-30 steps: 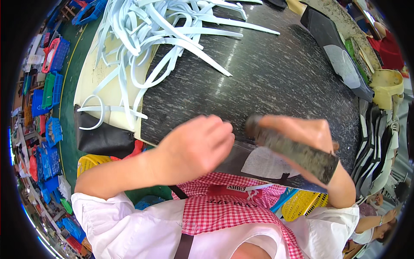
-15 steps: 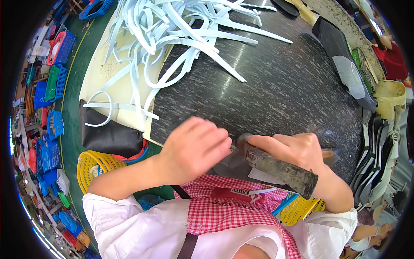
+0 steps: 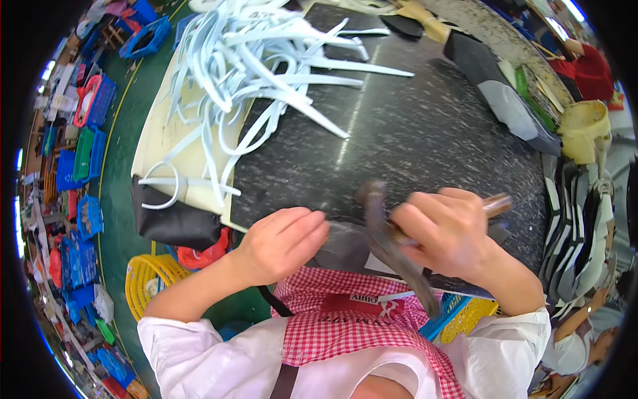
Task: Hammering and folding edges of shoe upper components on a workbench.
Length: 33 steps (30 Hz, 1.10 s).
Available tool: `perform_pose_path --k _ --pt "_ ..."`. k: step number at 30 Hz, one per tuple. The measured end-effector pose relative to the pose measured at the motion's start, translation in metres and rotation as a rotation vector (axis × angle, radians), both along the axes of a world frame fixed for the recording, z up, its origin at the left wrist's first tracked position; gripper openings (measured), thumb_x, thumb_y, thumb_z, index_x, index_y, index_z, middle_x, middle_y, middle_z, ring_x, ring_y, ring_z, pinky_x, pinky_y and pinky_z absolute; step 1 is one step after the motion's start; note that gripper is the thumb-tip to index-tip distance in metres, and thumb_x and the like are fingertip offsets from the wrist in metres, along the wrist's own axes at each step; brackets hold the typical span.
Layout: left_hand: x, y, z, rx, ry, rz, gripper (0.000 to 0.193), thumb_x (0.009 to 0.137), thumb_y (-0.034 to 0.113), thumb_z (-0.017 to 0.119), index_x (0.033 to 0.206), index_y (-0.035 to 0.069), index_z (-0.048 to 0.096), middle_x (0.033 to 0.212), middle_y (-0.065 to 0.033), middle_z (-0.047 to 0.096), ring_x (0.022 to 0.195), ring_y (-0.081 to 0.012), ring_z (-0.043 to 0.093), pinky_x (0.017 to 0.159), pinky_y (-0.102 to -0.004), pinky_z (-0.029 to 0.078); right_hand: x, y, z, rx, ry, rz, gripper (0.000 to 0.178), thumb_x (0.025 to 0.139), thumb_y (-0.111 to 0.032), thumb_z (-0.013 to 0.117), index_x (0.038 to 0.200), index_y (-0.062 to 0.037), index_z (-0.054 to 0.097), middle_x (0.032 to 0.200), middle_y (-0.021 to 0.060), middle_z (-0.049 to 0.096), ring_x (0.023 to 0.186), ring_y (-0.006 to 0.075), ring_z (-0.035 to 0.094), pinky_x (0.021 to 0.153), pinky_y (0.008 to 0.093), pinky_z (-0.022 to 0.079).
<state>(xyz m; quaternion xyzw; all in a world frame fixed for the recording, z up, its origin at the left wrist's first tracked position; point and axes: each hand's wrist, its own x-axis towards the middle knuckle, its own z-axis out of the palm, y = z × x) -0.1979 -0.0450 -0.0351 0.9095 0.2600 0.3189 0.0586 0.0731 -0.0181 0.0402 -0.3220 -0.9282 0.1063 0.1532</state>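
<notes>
My right hand point(image 3: 442, 229) is closed round the wooden handle of a hammer point(image 3: 392, 256). The dark metal head slants over the near edge of the black speckled table top point(image 3: 412, 153). Beneath the hammer lies a thin dark grey sheet piece point(image 3: 342, 247) with a pale patch point(image 3: 384, 264) on it. At the left end of this piece is my left hand point(image 3: 282, 243), its fingers bent and pressed together on it; the fingertips are partly hidden.
A heap of pale blue strips point(image 3: 246, 60) covers the far left. Dark and grey cut pieces point(image 3: 502, 100) lie at the far right, beside a cream container point(image 3: 585, 133). Stacked pieces point(image 3: 578, 233) stand at right. A black pouch-like thing point(image 3: 176, 219) hangs at left above a yellow basket point(image 3: 149, 279).
The hammer has turned in my right hand, and its handle now shows to the right. My left hand has moved slightly left and down. The whole view has shifted a little.
</notes>
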Motion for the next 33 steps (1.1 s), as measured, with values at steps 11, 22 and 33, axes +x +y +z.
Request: perform_pose_path --k 11,22,33 --pt "0.098 0.064 0.052 -0.445 -0.154 0.026 0.017 0.076 -0.003 0.068 0.091 0.003 0.069 0.106 -0.0109 0.066 0.100 -0.0295 0.060 0.087 -0.0384 0.047 0.195 -0.123 0.039 0.403 -0.336 -1.155 0.038 0.069 -0.027 0.076 0.099 -0.0070 0.063 0.120 0.0096 0.061 0.068 0.0279 0.066 0.060 0.0379 0.052" --pt "0.302 0.183 0.063 -0.069 0.130 -0.210 0.052 0.076 0.012 0.074 0.126 0.006 0.061 0.117 -0.0149 0.066 0.112 -0.0320 0.061 0.103 -0.0448 0.042 0.329 -0.158 0.003 0.348 -0.124 -1.660 0.055 0.075 -0.044 0.079 0.113 -0.0081 0.064 0.114 0.0084 0.062 0.093 0.0364 0.065 0.074 0.0443 0.051" --pt "0.135 0.048 0.083 -0.750 0.508 -0.277 0.052 0.081 0.037 0.074 0.119 0.003 0.062 0.094 -0.0159 0.058 0.086 -0.0342 0.063 0.074 -0.0422 0.051 0.202 -0.152 0.028 0.167 0.377 -0.921 0.040 0.070 -0.012 0.085 0.106 -0.0084 0.068 0.080 0.0052 0.068 0.056 0.0236 0.063 0.052 0.0293 0.047"
